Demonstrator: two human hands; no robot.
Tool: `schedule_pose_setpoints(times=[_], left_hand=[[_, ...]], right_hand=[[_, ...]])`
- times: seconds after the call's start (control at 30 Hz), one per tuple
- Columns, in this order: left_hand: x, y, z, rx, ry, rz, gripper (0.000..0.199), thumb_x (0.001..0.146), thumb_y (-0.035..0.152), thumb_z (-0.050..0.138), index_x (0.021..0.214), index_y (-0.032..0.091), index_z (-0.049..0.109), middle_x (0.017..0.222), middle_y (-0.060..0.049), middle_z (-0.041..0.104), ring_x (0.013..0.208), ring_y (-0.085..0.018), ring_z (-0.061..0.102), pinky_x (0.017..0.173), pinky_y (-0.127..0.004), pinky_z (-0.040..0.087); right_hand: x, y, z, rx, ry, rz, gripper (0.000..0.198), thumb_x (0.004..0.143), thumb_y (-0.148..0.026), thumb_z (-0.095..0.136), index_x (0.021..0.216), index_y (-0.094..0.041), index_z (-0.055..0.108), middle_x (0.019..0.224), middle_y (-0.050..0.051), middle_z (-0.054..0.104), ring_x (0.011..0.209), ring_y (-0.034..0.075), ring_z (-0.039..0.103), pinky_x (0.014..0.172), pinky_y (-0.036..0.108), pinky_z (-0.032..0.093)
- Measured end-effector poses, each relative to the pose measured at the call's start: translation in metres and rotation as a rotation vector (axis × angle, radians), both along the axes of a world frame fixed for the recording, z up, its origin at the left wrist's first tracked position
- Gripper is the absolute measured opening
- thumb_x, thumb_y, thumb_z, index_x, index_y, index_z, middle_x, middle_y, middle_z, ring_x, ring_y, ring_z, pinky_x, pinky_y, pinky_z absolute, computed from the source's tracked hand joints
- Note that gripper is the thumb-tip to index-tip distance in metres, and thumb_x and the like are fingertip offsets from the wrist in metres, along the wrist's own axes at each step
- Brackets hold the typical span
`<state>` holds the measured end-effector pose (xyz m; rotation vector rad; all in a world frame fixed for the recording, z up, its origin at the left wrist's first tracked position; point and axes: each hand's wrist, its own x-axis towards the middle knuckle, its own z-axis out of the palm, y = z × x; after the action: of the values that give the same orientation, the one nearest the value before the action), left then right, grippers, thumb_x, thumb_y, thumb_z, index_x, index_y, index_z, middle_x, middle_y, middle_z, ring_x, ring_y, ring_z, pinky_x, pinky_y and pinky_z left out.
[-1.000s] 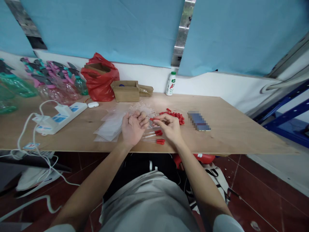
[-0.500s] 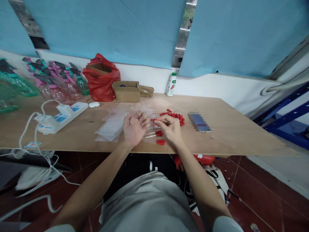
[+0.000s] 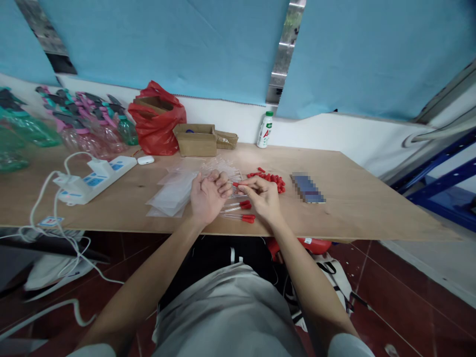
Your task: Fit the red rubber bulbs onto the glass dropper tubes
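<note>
My left hand (image 3: 208,201) is turned palm up, its fingers curled round the thin glass tube of a dropper, mostly hidden behind them. Thumb and forefinger of my right hand (image 3: 265,201) pinch a small red rubber bulb (image 3: 235,184) at the tube's end, close to the left fingertips. Just beyond the hands lie loose clear glass tubes (image 3: 226,168). A heap of red rubber bulbs (image 3: 277,182) sits behind my right hand. Several droppers with red bulbs (image 3: 248,218) rest on the table between my wrists. Clear plastic bags (image 3: 167,196) lie left of my left hand.
On the wooden table (image 3: 364,198) a phone (image 3: 308,187) lies to the right. At the back stand a white bottle (image 3: 265,131), a cardboard box (image 3: 196,141) and a red plastic bag (image 3: 158,124). A power strip (image 3: 98,181) and spray bottles (image 3: 89,139) are left.
Both hands keep almost the same position and grip, with the red bulb still by the left fingertips. The whole view has shifted very slightly.
</note>
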<state>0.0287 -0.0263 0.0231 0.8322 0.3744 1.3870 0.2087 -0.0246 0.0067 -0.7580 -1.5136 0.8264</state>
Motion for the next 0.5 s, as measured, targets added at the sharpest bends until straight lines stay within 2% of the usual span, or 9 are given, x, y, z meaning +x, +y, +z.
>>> schedule_pose_setpoints(times=[0.27,0.5], left_hand=[[0.0003,-0.0001,0.001,-0.014,-0.003,-0.001,0.053,0.105,0.067,0.042,0.076,0.023,0.036,0.075,-0.001,0.036,0.064,-0.016,0.038,0.059,-0.03,0.042],[-0.0001,-0.0005,-0.0007,-0.067,-0.231,-0.132,0.045,0.11,0.054,0.038,0.079,0.022,0.043,0.076,-0.001,0.038,0.063,-0.015,0.041,0.058,-0.027,0.041]], right_hand=[[0.0,0.0022,-0.003,0.012,0.021,0.01,0.025,0.09,-0.046,0.085,0.095,-0.022,0.08,0.087,0.006,0.083,0.079,0.023,0.082,0.078,0.037,0.067],[-0.0004,0.0024,-0.0029,-0.003,0.011,-0.002,0.029,0.089,-0.049,0.085,0.096,-0.021,0.08,0.089,0.006,0.084,0.079,0.023,0.082,0.078,0.037,0.068]])
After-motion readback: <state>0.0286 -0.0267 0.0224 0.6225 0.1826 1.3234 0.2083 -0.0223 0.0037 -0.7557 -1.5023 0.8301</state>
